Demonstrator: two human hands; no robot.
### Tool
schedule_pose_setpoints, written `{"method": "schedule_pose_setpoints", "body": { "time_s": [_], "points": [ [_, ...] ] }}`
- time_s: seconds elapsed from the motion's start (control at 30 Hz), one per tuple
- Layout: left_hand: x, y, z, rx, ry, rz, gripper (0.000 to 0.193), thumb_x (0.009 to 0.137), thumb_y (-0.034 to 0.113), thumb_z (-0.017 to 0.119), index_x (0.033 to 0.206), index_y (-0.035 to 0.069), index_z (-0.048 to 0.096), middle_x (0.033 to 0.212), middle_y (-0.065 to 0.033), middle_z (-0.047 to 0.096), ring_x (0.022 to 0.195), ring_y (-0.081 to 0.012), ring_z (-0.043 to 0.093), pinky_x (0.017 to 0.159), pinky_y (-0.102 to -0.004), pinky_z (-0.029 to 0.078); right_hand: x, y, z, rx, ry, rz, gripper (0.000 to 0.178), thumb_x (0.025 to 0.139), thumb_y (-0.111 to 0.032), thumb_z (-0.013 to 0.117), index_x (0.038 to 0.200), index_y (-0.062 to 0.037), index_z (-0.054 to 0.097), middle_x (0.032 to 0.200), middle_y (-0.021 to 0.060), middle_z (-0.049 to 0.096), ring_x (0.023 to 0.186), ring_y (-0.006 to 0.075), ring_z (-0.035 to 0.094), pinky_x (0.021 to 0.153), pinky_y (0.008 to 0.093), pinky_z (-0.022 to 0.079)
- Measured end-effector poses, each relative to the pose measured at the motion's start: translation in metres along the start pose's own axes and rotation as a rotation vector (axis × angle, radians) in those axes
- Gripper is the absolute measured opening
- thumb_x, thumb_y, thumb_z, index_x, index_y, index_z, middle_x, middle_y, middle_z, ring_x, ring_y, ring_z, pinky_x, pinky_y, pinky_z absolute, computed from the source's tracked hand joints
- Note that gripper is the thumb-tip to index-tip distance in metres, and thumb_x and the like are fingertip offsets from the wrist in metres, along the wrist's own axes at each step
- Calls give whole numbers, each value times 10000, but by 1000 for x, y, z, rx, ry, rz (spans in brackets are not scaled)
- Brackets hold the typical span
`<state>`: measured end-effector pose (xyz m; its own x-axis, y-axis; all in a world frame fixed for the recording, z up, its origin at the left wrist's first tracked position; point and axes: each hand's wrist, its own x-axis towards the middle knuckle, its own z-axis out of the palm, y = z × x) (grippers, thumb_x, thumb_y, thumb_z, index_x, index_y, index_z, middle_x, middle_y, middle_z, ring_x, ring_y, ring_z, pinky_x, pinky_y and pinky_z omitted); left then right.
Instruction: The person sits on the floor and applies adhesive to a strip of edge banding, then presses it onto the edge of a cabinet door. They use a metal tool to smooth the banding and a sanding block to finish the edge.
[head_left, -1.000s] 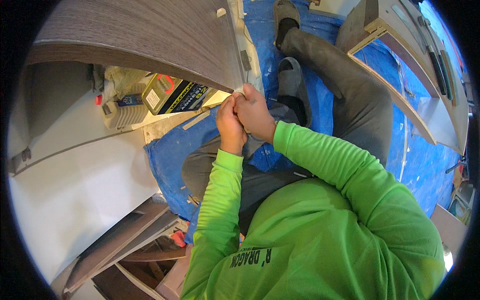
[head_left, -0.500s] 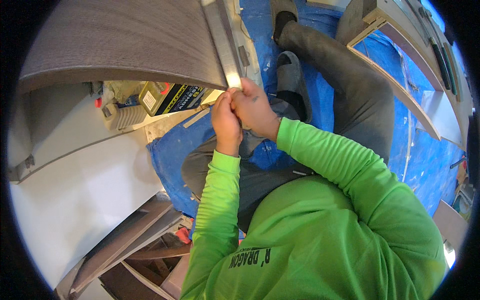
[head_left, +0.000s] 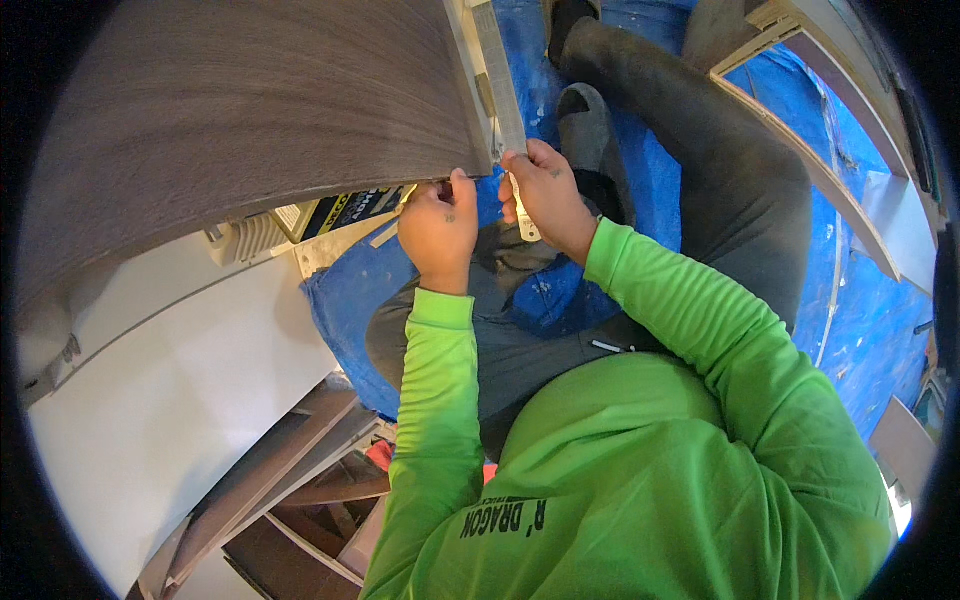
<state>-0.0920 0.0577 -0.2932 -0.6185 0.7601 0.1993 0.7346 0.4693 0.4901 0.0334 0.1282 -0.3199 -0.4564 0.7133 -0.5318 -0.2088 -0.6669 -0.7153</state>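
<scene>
My right hand (head_left: 550,190) is closed round the lower part of a long, flat grey metal strip (head_left: 500,75), much like a flat file. Its pale rounded end (head_left: 529,229), with a small hole, pokes out below my fingers. The strip stands just right of the side edge of a dark brown wood-grain panel (head_left: 290,85); whether they touch I cannot tell. My left hand (head_left: 442,220) grips the panel's near edge by the corner, thumb up against it and the other fingers curled, partly hidden.
Under the panel are a black-and-yellow tin (head_left: 335,212) and a pale ribbed jug (head_left: 247,238). Blue sheeting (head_left: 655,200) covers the floor beneath my legs. An open wooden frame (head_left: 840,205) stands at right. Brown boards (head_left: 265,470) lie lower left, beside a white panel (head_left: 190,370).
My hands have come apart: the left has moved onto the panel's near edge, while the right has shifted right with the strip. The panel reaches further right and its near edge hangs lower.
</scene>
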Motion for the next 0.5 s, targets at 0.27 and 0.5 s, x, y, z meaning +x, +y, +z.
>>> {"method": "schedule_pose_setpoints", "body": {
  "time_s": [0.27, 0.5],
  "points": [
    [4, 14, -7, 61, -60, -78, 464, 929, 405, 677, 781, -35, 688, 685, -234, 665, 607, -385, 662, 601, -447, 512, -1, -6, 3, 20, 9, 30, 187, 1031, -217, 535, 947, -50, 544, 664, 114, 611, 468, 196, 564, 435, 344, 482],
    [-10, -16, -11, -252, -225, 12, 394, 977, 369, 633, 893, -9, 709, 746, -146, 693, 647, -284, 658, 638, -383, 518, 16, 11, -1, 65, -69, -92, 141, 978, -145, 641, 933, -13, 661, 743, 18, 626, 659, 97, 568, 610, 270, 461]
  ]
}}
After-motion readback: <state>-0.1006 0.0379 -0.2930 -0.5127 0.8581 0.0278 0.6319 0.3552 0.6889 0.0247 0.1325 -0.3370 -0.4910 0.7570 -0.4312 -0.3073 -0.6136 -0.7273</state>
